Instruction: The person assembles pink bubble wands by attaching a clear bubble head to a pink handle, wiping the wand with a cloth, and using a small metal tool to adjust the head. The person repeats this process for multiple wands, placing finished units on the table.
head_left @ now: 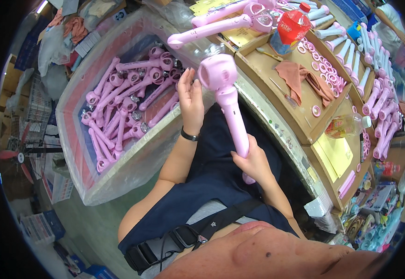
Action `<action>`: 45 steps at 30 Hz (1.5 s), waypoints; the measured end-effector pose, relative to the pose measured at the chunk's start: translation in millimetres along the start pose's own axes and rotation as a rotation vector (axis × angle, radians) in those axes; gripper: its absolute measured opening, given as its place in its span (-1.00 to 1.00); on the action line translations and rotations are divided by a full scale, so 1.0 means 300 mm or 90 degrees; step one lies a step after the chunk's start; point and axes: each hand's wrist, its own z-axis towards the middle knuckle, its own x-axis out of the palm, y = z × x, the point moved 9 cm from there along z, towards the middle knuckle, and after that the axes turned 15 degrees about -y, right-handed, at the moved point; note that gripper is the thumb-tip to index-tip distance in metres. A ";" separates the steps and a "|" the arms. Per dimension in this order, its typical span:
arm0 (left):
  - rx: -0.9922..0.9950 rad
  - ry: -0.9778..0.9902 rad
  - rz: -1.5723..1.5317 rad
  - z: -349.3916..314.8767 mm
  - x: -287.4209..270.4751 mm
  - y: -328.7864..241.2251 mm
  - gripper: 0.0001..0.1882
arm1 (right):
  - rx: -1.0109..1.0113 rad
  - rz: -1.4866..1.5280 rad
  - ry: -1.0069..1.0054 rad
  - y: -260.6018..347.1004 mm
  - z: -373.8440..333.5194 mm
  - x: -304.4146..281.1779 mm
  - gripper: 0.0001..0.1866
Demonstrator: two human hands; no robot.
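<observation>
My right hand [256, 162] is wrapped round the handle of a pink plastic wand [232, 111], held upright in front of my body. Its round head has a hollow ring-shaped opening, and something clear and shiny shows at the top. Close to the left of that head, my left hand [191, 104] is raised with fingers stretched out and nothing in it. Beyond it, several similar pink wands [123, 88] lie heaped in a large plastic-lined bin [132, 172]. More pink wands [216, 28] rest at the bench's far end.
Along the right runs a bench with cardboard trays [304, 132] holding pink rings [325, 69], a brown cloth [304, 81] and a red-labelled bottle [291, 29]. A clear bottle [346, 126] lies beside yellow sheets [335, 156]. Another person [390, 21] is at the upper right.
</observation>
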 end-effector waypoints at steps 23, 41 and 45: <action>-0.446 0.255 -0.489 -0.161 0.151 0.028 0.04 | 0.122 0.349 0.247 0.016 -0.064 0.117 -0.35; -0.603 0.246 -0.672 -0.126 0.099 0.051 -0.24 | -0.139 -0.457 -0.259 -0.018 0.443 -0.491 -0.74; -0.660 0.261 -0.746 -0.141 0.097 0.051 -0.23 | -0.226 -0.179 -0.465 0.175 0.253 -0.533 -0.83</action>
